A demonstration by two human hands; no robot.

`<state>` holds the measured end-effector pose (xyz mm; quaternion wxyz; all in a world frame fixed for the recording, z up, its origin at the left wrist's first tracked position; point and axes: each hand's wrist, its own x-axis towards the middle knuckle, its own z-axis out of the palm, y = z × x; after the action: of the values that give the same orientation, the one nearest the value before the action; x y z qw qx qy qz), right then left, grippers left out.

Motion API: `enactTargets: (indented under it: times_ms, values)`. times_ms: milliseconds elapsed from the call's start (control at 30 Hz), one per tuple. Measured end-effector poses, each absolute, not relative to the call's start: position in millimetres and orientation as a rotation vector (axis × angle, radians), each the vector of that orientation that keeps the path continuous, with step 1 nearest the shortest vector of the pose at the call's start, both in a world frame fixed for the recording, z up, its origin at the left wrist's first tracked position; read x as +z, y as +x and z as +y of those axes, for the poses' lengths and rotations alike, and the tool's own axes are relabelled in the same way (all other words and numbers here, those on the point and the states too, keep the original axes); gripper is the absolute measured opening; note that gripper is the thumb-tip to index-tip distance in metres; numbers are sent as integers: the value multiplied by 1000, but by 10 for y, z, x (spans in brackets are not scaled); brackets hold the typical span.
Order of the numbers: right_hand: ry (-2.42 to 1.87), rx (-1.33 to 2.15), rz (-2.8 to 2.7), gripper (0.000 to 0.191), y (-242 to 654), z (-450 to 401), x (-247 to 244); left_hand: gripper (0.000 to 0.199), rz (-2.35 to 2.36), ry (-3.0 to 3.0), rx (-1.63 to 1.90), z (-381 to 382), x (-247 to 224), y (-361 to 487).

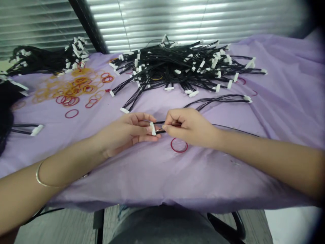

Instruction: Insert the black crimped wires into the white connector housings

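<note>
My left hand (pixel 137 130) pinches a small white connector (pixel 152 128) between thumb and fingers, near the middle of the purple cloth. Black wires run from the connector toward the right. My right hand (pixel 184 125) is closed in a pinch on a thin wire end just right of the connector; its tip lies close to the connector's face. The rest of that thin black wire (pixel 236 129) trails out to the right behind my right hand. A red rubber band (pixel 179 145) lies just below my right hand.
A big pile of black cables with white connectors (pixel 175 66) lies at the back. Yellow and red rubber bands (pixel 78 86) are scattered left of it. More cables (pixel 40 61) lie at the far left. The purple cloth (pixel 152 176) ends at the front edge.
</note>
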<state>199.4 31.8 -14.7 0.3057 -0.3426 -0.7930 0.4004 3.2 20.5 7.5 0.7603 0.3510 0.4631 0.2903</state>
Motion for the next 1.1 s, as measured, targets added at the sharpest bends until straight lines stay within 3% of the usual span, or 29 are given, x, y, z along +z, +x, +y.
enactTargets:
  times_ms: [1100]
  values:
    - [-899,855,-2162,8,1991,305,-217,21,974,796,628,197,9,-15]
